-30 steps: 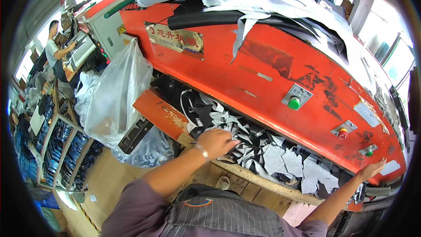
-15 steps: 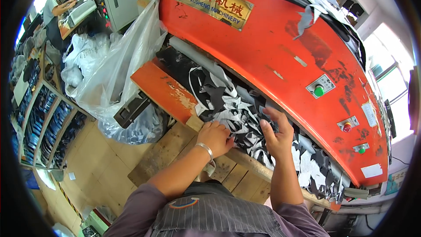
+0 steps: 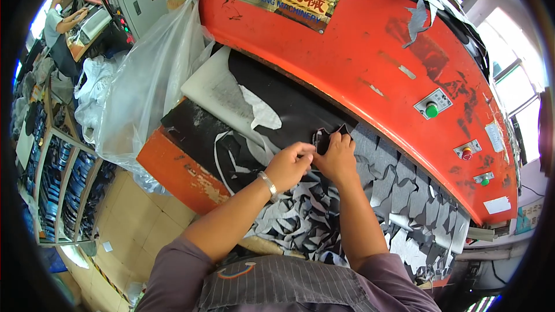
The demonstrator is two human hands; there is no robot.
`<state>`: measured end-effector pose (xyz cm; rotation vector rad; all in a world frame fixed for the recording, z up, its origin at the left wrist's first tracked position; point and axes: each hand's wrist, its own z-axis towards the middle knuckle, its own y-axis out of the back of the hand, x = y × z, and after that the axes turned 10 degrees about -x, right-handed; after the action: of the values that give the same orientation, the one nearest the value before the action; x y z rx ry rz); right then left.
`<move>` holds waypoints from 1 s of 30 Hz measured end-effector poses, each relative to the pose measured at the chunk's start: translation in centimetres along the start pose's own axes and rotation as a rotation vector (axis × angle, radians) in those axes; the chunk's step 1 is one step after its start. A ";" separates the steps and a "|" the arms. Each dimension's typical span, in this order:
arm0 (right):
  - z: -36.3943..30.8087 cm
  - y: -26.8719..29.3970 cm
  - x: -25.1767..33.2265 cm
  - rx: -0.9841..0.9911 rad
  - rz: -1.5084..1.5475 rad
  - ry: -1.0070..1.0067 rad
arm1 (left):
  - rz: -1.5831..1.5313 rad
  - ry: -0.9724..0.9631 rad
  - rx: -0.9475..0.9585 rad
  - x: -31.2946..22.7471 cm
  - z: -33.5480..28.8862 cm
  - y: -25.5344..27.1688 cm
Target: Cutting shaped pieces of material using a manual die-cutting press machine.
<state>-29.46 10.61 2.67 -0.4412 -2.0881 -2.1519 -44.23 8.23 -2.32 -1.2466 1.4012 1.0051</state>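
A dark, thin-walled cutting die (image 3: 321, 137) stands on a black sheet of material (image 3: 283, 95), at the sheet's near edge. My right hand (image 3: 337, 159) grips the die, with its fingers over the far side. Close beside it on the left, my left hand (image 3: 287, 167) has its fingers curled together near the die; whatever they hold, if anything, is hidden. Under the sheet's left end shows a pale cutting board (image 3: 203, 84) with a loose white scrap (image 3: 263, 112) on top. Below my hands lies a heap of black and grey offcuts (image 3: 295, 216).
A red press machine (image 3: 370, 52) spans the far side, with green (image 3: 431, 110) and red (image 3: 466, 153) buttons. Cut-out grey sheet (image 3: 404, 188) lies to the right. At left are a clear plastic bag (image 3: 141, 81), a rack of blue pieces (image 3: 66, 179) and another person (image 3: 56, 26).
The pale board and black sheet now lie out from under the press, above the offcuts. Both hands have moved: the right, previously open, grips the die, and the left has come beside it.
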 end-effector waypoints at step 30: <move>-4.6 6.7 -5.6 0.402 0.573 0.587 | -0.055 0.302 0.177 -0.1 -3.4 -0.4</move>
<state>-22.90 5.10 7.43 -0.2674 -1.7138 -1.2962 -44.34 4.94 -1.61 -1.3340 1.6385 0.6574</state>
